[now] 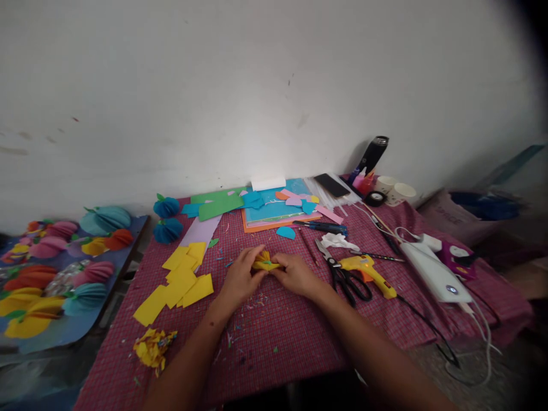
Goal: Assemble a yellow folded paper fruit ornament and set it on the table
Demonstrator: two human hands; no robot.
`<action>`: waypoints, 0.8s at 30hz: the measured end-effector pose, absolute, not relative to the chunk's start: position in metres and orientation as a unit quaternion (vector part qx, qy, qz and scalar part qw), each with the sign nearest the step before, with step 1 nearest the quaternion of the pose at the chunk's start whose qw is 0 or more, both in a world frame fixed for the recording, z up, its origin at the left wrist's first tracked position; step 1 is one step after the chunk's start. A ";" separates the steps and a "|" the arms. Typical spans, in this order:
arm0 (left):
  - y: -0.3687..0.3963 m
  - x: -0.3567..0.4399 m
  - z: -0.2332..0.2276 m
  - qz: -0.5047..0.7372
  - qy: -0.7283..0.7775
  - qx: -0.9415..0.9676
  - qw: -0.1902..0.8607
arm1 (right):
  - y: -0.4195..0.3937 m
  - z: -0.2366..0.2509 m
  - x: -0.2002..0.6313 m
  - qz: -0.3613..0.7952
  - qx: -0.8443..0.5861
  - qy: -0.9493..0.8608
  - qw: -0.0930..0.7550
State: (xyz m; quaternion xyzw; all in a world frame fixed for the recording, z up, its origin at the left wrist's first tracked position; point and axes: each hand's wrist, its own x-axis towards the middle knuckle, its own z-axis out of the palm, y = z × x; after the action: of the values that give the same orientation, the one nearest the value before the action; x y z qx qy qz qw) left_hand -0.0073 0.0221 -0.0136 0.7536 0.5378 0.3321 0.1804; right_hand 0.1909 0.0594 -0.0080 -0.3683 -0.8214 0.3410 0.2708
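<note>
Both hands, left (pixel 240 278) and right (pixel 295 275), pinch a folded yellow paper piece (pixel 265 263) over the worktop (pixel 299 331), seemingly mid-fold; pressing the creases evenly likely comes next

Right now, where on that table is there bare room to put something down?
Bare cloth lies near the front edge, between the yellow scrap pile and the glue gun's cord. It is crowded around the scissors, glue gun and yellow paper pieces.

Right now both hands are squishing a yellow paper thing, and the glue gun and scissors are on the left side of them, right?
Not quite. Both the left hand and right hand do pinch the yellow paper piece, but the head view shows the glue gun and scissors to their right, not left.
</note>
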 end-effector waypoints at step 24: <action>0.018 -0.018 0.006 0.334 0.526 0.745 0.238 | 0.061 0.024 0.218 0.466 -0.308 -0.797 0.227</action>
State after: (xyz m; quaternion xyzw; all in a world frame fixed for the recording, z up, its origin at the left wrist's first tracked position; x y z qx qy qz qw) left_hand -0.0175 0.0178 0.0055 0.7450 0.5258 0.3343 0.2384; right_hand 0.2184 0.0605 0.0241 -0.3085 -0.7975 0.4661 0.2273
